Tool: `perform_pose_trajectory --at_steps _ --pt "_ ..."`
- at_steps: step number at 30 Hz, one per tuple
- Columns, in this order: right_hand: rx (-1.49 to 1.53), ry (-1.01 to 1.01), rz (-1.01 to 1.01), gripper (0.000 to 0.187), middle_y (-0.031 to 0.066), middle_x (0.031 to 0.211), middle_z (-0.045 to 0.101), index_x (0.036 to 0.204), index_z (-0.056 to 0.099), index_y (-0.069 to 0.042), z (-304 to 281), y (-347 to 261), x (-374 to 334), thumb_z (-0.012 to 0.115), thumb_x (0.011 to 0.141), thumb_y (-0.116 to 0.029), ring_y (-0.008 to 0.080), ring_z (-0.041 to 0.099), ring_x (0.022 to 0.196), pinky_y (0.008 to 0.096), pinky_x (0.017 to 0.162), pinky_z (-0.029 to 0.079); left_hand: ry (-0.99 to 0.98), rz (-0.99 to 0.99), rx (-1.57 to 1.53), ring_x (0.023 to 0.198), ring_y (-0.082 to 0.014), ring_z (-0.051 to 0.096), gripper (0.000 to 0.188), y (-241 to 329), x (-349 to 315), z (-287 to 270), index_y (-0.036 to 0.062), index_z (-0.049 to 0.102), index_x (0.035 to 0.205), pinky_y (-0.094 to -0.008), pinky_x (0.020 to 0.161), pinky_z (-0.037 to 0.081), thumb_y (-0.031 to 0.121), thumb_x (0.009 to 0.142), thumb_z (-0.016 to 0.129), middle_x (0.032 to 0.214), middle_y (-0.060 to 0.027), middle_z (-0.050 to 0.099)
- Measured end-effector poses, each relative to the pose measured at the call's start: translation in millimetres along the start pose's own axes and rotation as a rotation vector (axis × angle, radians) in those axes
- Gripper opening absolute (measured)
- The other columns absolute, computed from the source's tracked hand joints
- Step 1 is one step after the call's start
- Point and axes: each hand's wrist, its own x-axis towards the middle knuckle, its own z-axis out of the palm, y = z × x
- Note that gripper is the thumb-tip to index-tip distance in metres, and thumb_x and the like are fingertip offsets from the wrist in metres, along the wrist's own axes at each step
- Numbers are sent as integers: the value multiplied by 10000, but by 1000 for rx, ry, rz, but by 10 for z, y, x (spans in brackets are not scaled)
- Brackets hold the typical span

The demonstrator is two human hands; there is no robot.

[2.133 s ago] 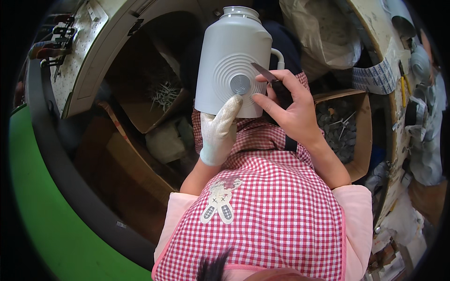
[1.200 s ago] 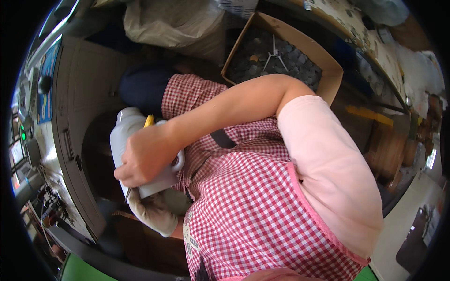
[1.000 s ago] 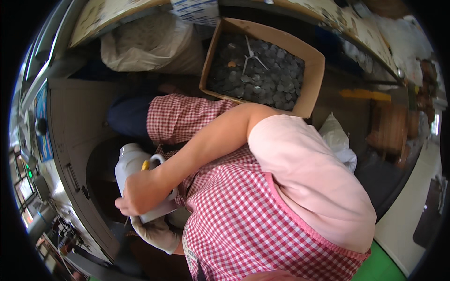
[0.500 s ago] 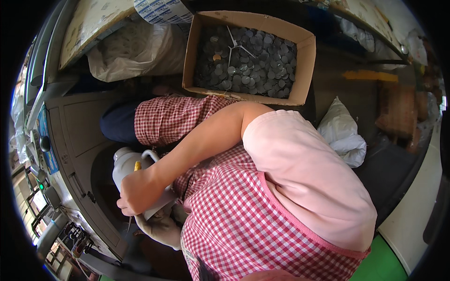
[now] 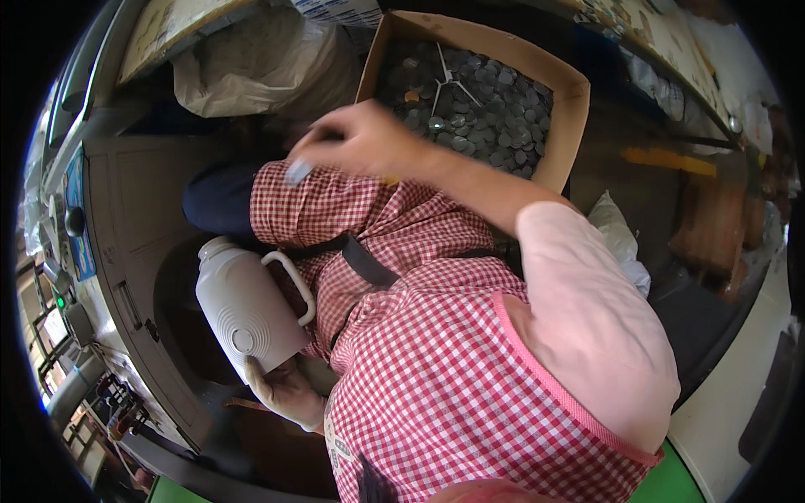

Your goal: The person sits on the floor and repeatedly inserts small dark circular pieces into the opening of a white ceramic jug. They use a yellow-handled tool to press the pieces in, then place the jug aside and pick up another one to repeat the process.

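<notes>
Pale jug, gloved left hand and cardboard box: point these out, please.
Pale jug (image 5: 250, 303): head view, side of its body.
Gloved left hand (image 5: 285, 391): head view, middle of glove.
Cardboard box (image 5: 567, 134): head view, right wall.

A large whitish plastic sack (image 5: 251, 80) stands near the edge of a pale, worn worktop (image 5: 180, 29) at upper left; a grey panelled cabinet (image 5: 134, 193) with a dark handle (image 5: 126, 308) occupies the left side. At right, a white plastic bag (image 5: 619, 235) lies near a blurred reddish-brown stack (image 5: 708, 226), beneath a flat yellow strip (image 5: 669, 161). Bright green flooring (image 5: 686, 475) shows at the lower edge.
</notes>
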Motion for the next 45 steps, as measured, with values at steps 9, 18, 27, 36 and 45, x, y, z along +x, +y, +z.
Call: perform_pose_trajectory --at_steps 9,18,27,36,45 --pt "-196 1159 473 213 12 874 719 1101 742 -56 -2294 1110 -1104 798 921 -155 58 496 556 239 483 375 -40 12 110 1261 -259 585 447 -362 237 -217 33 563 1392 -429 1066 521 255 1006 593 1379 -178 594" --pt "-473 1177 360 245 52 870 736 1150 778 -107 -2640 1448 -964 752 928 -206 165 663 661 328 626 540 12 -172 -222 1259 -312 580 482 -375 309 -253 -58 581 1335 -514 1095 485 253 968 559 1349 -218 602" --pt "-1177 968 786 692 243 1246 695 1387 642 -69 -2892 1495 -1829 785 838 -466 409 642 1215 457 1026 511 -44 69 6 1201 -285 627 300 -444 283 -247 3 624 1255 -458 1044 539 100 975 576 1357 -196 623" --pt "47 788 728 306 5 877 630 1167 638 -52 -2509 1020 -1677 750 970 -257 56 442 564 216 447 302 -77 330 238 1141 -234 648 285 -583 278 -345 36 606 1211 -382 1005 565 23 933 667 1277 -132 661" --pt "78 483 604 340 64 1072 738 1257 632 -28 -1986 715 -1101 703 1010 -250 27 399 572 189 481 313 84 315 188 1114 -223 652 359 -476 303 -28 44 606 1190 -364 981 566 -49 869 739 1244 -110 669"
